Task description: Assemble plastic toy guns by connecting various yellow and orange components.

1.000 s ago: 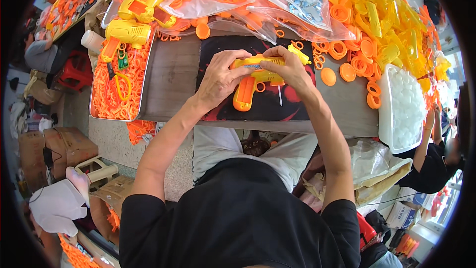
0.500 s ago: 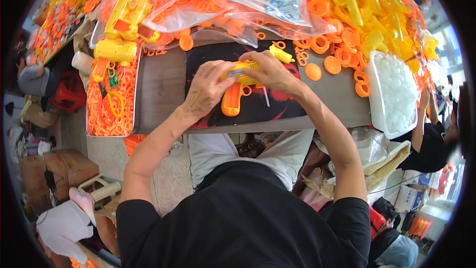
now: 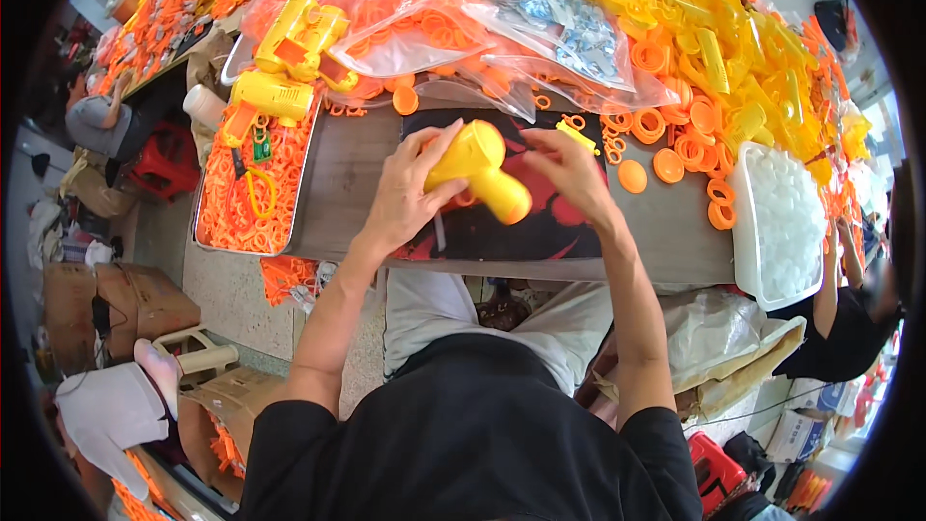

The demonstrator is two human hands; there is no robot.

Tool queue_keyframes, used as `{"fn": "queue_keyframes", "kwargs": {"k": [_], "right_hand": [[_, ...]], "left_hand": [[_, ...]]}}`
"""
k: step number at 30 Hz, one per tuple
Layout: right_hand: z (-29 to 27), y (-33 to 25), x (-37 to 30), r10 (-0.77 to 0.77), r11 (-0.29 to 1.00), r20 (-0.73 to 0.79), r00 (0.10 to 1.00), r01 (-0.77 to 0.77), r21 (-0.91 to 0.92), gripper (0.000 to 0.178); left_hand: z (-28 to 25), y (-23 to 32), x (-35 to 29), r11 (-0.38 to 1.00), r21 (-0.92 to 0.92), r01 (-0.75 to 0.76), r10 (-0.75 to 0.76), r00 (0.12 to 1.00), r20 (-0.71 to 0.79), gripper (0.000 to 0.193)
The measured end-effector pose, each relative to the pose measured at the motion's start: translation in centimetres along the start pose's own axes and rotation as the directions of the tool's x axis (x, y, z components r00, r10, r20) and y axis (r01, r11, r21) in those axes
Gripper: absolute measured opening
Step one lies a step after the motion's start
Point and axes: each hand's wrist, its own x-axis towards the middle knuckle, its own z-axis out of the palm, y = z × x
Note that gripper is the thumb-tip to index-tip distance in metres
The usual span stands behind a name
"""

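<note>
Yellow toy [image 3: 485, 162] over the mat [image 3: 540, 239], near the front edge of the bench [image 3: 352, 178], clamped in the left hand [image 3: 409, 185]; the right hand [image 3: 577, 170] is apart, loosely spread; a tray [image 3: 241, 251] sits front left, a tub [image 3: 743, 232] front right

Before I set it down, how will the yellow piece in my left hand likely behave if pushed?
The yellow piece is probably stiff: its moulded shape shows no sag in your left hand. It seems light for its size, since that hand alone grips it. Its rounded surfaces might let it rock on the mat.
</note>
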Motion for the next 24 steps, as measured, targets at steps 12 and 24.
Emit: {"fn": "queue_keyframes", "kwargs": {"k": [12, 24], "right_hand": [[-3.3, 3.3, 7.3, 0.068, 0.81, -0.293, 0.954, -0.224, -0.542, 0.026], [-3.1, 3.6, 9.7, 0.035, 0.722, -0.238, 0.971, -0.189, -0.665, 0.031]], "left_hand": [[2.0, 0.7, 0.6, 0.95, 0.266, -0.161, 0.109, 0.973, 0.202, 0.069], [2.4, 0.5, 0.5, 0.945, 0.272, -0.182, 0.14, 0.976, 0.166, 0.071]]}}
